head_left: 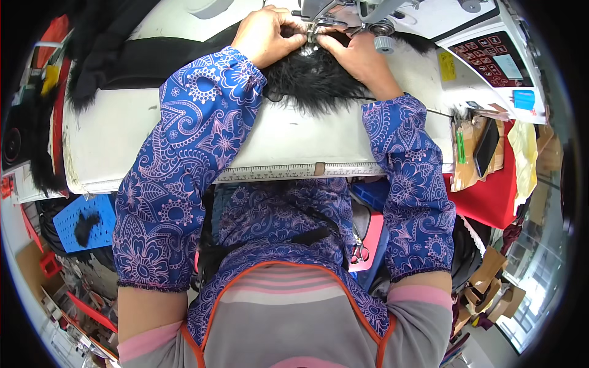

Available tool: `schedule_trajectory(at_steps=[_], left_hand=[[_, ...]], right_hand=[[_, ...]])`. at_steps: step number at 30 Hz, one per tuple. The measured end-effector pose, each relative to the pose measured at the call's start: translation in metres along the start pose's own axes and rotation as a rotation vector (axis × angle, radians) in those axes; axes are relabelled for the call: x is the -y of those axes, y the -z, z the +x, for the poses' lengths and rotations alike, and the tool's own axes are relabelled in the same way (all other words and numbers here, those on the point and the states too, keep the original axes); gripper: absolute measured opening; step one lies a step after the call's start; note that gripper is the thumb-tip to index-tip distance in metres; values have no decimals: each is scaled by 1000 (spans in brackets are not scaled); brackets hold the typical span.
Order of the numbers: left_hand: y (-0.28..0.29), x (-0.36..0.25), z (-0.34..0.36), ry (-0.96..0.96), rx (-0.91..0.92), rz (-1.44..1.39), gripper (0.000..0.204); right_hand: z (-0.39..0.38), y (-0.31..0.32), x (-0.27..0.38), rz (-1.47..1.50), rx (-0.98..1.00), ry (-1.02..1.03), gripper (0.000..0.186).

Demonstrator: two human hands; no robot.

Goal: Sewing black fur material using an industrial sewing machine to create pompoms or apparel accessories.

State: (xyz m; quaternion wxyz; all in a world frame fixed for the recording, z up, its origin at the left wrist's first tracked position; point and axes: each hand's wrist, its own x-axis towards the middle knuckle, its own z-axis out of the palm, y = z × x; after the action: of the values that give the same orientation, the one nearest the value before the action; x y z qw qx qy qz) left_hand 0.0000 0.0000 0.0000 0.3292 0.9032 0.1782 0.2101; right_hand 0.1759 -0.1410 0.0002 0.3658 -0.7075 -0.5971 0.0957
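The left hand (264, 37) pinches a black, long-haired fur piece (313, 80), which lies between it and the right hand (363, 58), thumb against the fur, grip unclear. Rightward of that hand: a yellow printed label (447, 65), a black control panel (491, 58) with red-marked keys.

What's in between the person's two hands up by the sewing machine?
In the head view, a metal presser foot and some black fur lie between the left hand and the right hand.
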Motion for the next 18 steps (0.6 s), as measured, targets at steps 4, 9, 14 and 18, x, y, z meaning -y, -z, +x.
schedule_trajectory(at_steps=[4,9,14,18], left_hand=[[0,-7,2,58,-62,25,22],[7,-33,1,22,-85,86,22],[3,-44,-23,-183,-72,96,16],[2,-72,-67,-200,-66,-14,13]], right_hand=[[3,-4,1,-9,-62,-4,28],[-1,-5,7,29,-142,-24,29],[-42,22,54,-106,-19,144,24],[-70,28,73,-108,16,330,21]])
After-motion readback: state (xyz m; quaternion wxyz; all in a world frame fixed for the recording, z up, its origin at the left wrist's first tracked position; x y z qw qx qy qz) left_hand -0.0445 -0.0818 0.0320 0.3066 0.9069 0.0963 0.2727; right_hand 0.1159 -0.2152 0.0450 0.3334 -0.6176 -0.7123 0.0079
